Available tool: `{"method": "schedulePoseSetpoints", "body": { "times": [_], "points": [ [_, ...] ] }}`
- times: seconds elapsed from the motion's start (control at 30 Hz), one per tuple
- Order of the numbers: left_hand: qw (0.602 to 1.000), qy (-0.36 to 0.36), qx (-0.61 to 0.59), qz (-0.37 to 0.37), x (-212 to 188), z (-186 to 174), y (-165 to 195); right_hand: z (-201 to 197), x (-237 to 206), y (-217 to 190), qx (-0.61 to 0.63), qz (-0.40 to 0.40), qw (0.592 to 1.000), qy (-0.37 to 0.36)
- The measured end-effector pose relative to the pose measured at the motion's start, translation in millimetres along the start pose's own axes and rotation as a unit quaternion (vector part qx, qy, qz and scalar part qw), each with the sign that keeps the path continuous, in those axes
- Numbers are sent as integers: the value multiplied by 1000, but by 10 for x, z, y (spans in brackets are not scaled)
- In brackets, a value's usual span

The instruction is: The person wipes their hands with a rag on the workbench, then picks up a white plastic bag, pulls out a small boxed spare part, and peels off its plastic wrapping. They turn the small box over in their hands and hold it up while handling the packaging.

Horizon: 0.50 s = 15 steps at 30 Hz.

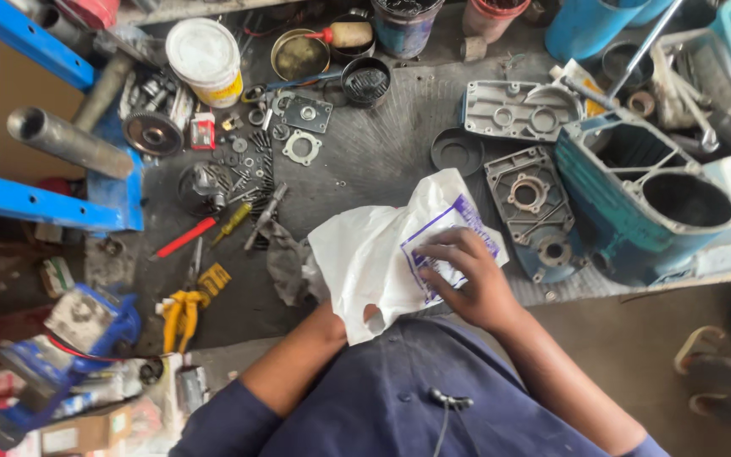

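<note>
I'm seeing screwdrivers (209,230), small parts (251,161) and a grey rag (285,267) crowding the bench (365,144) left of the white plastic bag (374,254), with grey covers (528,199) and a teal housing (636,199) on its right. My right hand (467,275) is pressing flat on the bag near the bench's near edge; my left hand (371,315) is sitting inside it, grip hidden.

The person wears a dark navy-blue work shirt (399,398) with short sleeves that end just above the elbows, leaving both forearms bare. The cloth looks plain and slightly dusty, with pale smudges across the chest. A thin black cable with a small clip (450,400) hangs down the shirt front.
</note>
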<state>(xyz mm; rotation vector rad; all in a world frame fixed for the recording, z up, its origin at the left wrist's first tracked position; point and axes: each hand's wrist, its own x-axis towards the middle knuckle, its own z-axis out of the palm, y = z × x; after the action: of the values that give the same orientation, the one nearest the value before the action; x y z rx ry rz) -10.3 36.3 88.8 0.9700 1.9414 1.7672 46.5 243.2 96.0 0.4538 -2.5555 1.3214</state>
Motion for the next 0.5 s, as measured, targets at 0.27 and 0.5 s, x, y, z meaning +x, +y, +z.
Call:
{"method": "schedulePoseSetpoints", "body": {
  "times": [0.27, 0.5],
  "points": [
    [959, -59, 228, -158, -310, -628, 285, 46, 401, 259, -6, -60, 992, -108],
    [968, 199, -148, 48, -474, -744, 207, 119, 316, 278, -56, 67, 992, -95]
  ]
}}
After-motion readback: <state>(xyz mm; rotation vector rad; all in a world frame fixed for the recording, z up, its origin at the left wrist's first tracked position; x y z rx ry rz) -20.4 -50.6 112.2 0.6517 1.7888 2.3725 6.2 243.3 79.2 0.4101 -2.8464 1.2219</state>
